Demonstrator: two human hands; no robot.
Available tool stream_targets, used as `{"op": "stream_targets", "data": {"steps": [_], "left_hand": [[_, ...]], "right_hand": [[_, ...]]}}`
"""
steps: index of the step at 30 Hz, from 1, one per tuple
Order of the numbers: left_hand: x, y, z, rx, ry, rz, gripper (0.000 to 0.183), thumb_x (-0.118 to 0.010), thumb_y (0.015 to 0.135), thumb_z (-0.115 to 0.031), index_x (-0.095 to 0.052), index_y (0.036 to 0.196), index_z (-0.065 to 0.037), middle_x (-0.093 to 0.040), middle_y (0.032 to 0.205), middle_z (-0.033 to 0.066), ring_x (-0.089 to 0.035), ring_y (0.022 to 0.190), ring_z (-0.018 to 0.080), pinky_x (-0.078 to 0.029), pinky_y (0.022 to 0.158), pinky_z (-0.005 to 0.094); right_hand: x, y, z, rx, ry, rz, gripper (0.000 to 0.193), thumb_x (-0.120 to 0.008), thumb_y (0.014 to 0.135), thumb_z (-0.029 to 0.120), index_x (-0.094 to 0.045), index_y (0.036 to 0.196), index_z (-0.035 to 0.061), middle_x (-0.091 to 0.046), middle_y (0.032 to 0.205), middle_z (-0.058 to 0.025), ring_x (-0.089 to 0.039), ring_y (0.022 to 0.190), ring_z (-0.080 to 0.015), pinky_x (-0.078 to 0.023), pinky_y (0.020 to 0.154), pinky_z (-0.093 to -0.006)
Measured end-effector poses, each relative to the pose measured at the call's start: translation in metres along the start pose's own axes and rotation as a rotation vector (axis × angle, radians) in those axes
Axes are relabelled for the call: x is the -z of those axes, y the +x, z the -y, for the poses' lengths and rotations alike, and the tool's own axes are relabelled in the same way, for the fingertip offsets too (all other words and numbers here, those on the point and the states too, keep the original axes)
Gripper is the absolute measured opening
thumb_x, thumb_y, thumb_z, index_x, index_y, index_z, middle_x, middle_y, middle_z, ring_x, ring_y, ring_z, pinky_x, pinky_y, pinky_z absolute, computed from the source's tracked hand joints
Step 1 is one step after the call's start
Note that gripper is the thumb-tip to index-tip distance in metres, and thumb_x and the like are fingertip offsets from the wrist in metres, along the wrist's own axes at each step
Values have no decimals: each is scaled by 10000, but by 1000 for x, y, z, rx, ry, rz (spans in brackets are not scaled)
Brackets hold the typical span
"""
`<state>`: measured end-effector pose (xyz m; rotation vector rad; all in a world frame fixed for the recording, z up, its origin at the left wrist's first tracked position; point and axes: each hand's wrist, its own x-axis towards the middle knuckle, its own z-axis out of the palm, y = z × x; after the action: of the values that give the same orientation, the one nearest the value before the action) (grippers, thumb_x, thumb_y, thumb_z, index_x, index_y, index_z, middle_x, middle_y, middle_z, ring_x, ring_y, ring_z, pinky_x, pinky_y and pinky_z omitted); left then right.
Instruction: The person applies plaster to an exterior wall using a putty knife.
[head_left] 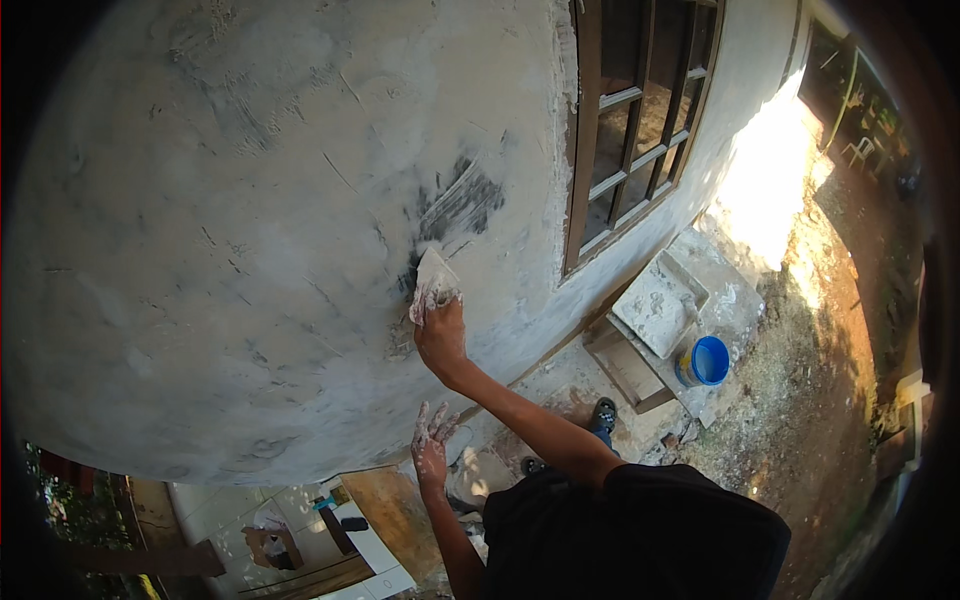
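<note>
Diagonally, the right arm (540, 426) reaches up from the frame's lower right; just left of centre, the right hand (441, 335) clasps a flat, pale-caked scraper (435, 270) at the rough, mottled grey-white wall (290, 230). Below, the left hand (431, 452), smeared white, is raised, loosely splayed and free.

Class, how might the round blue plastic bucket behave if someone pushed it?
The round blue plastic bucket might roll if toppled, given its curved side. Its open top suggests anything inside could spill; its contents are unclear.

Scraper (434, 270) left of window (630, 145)
</note>
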<state>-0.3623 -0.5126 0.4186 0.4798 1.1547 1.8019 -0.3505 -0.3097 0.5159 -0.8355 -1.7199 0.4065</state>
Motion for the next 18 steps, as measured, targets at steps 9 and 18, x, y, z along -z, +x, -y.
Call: {"op": "stream_targets", "data": {"steps": [9,18], "left_hand": [[9,4,1,-33,-41,57,724,-472,915,-426,-221,1462,-24,-393,1395,270,-467,1230,387,-336,1035,444],[6,17,6,29,4,38,749,-488,903,-430,-208,1465,-21,-378,1405,270,-464,1229,388,-332,1039,449]], "right_hand": [[73,81,-31,-77,-68,-204,179,-591,710,-36,-579,859,-134,-490,910,-342,-484,841,-477,-412,787,-499],[15,-3,12,27,58,114,237,-616,658,-18,-584,879,-98,-477,929,-350,-498,851,-496,-465,719,-520]]}}
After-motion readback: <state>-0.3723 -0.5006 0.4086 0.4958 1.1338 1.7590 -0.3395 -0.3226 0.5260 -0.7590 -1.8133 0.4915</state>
